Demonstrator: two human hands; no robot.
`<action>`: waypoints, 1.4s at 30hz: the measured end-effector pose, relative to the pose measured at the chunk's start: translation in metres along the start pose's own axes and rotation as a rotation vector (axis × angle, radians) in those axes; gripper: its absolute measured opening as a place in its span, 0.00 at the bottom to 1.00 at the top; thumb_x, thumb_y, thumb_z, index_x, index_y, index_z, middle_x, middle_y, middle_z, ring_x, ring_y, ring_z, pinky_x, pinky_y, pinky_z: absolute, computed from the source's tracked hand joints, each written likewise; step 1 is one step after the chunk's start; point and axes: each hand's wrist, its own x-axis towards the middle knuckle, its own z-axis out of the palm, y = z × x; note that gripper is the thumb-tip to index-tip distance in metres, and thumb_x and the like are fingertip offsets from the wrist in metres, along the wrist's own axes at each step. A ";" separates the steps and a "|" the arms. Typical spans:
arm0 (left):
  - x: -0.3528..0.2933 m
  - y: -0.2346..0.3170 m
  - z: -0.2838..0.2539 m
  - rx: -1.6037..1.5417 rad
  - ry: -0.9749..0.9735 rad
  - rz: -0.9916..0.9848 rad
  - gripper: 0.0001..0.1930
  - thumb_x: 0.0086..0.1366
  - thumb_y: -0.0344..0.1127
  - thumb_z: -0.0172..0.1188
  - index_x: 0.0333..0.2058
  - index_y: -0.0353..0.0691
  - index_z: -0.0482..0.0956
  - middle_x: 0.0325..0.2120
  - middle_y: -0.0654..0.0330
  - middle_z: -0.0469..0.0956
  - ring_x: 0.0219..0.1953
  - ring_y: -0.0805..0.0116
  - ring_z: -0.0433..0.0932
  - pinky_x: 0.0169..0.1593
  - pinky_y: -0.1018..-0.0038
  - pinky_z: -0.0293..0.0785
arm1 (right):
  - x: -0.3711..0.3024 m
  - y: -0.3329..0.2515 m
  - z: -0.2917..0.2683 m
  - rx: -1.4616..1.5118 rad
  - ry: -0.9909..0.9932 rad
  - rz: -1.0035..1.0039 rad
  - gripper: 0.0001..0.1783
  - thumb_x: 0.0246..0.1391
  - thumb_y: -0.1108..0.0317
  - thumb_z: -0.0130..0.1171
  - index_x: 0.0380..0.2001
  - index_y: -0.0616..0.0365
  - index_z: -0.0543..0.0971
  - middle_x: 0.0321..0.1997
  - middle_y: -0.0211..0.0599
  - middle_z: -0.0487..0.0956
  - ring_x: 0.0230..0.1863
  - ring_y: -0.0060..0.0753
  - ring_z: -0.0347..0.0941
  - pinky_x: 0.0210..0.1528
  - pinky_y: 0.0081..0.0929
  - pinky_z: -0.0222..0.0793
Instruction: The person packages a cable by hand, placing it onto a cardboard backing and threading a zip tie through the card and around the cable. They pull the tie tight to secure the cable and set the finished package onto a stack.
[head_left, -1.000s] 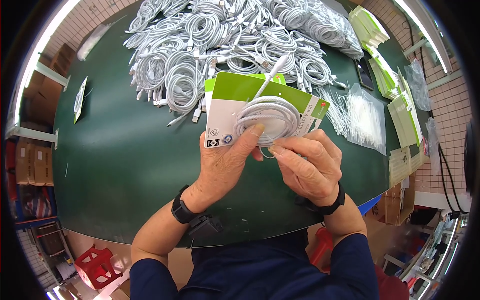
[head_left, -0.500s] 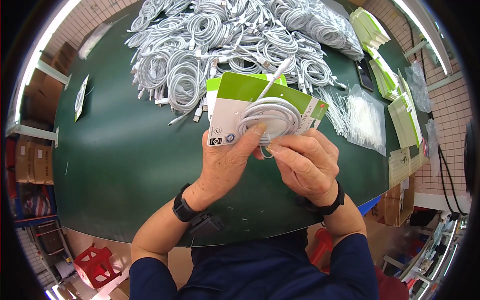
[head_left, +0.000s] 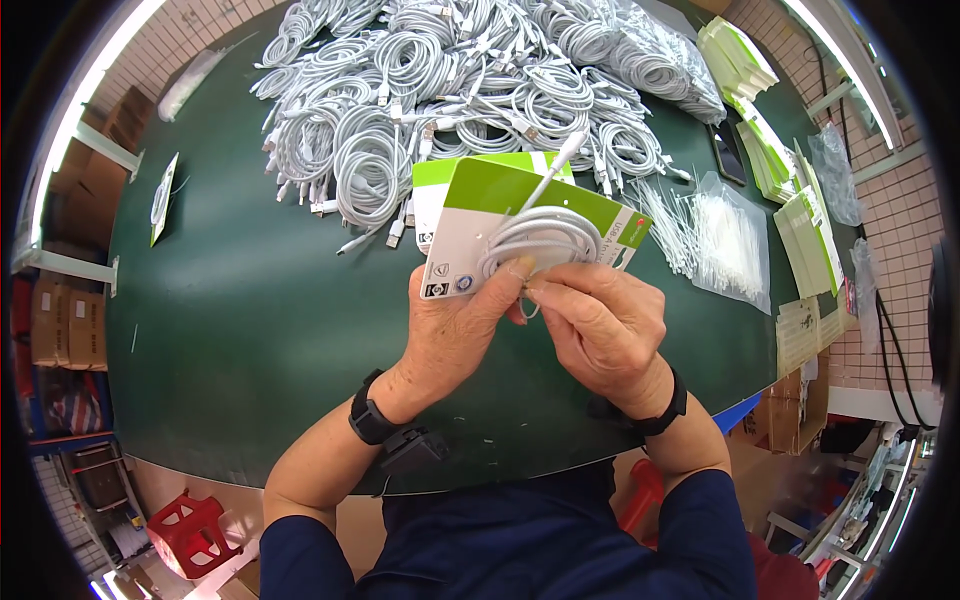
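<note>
A coil of white braided charging cable [head_left: 548,232] lies against a green and white backing card [head_left: 478,222], one plug sticking up past the card's top edge. Both are gripped by my left hand [head_left: 450,325], its thumb pressing the coil's lower left side. Just right of that thumb, my right hand [head_left: 610,325] pinches a thin white cable tie [head_left: 531,309] at the bottom of the coil; a small loop of it shows below the fingers. Behind the held card is a second green and white card [head_left: 432,178], partly hidden.
A large pile of coiled cables [head_left: 400,90] covers the table's far side. On the right are loose white cable ties [head_left: 668,225], a clear bag of ties [head_left: 732,240], a phone [head_left: 728,152] and stacked cards [head_left: 808,240]. A carded cable [head_left: 162,200] stands at the left.
The held card has tilted and shifted slightly, with its right end turned further away. My right hand has moved a little left, still pinching at the coil's bottom.
</note>
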 end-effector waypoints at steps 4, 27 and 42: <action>-0.006 -0.001 0.003 0.033 0.005 -0.010 0.09 0.68 0.29 0.65 0.44 0.30 0.82 0.33 0.60 0.84 0.28 0.76 0.79 0.29 0.78 0.78 | -0.003 -0.006 -0.002 0.006 -0.049 0.060 0.15 0.43 0.82 0.71 0.35 0.57 0.83 0.35 0.39 0.85 0.30 0.38 0.83 0.29 0.28 0.78; 0.005 0.006 -0.007 -0.016 -0.011 -0.039 0.11 0.69 0.27 0.63 0.47 0.30 0.79 0.35 0.58 0.83 0.26 0.74 0.79 0.27 0.78 0.76 | 0.014 0.003 -0.016 0.087 0.091 -0.045 0.14 0.46 0.83 0.70 0.38 0.59 0.83 0.37 0.41 0.83 0.33 0.36 0.82 0.33 0.28 0.78; -0.007 0.018 0.006 -0.067 -0.147 -0.097 0.14 0.68 0.27 0.65 0.50 0.29 0.78 0.37 0.56 0.83 0.23 0.74 0.78 0.25 0.77 0.76 | -0.052 0.027 -0.028 1.402 -0.068 0.835 0.17 0.70 0.62 0.56 0.56 0.58 0.79 0.54 0.36 0.82 0.49 0.30 0.81 0.48 0.27 0.77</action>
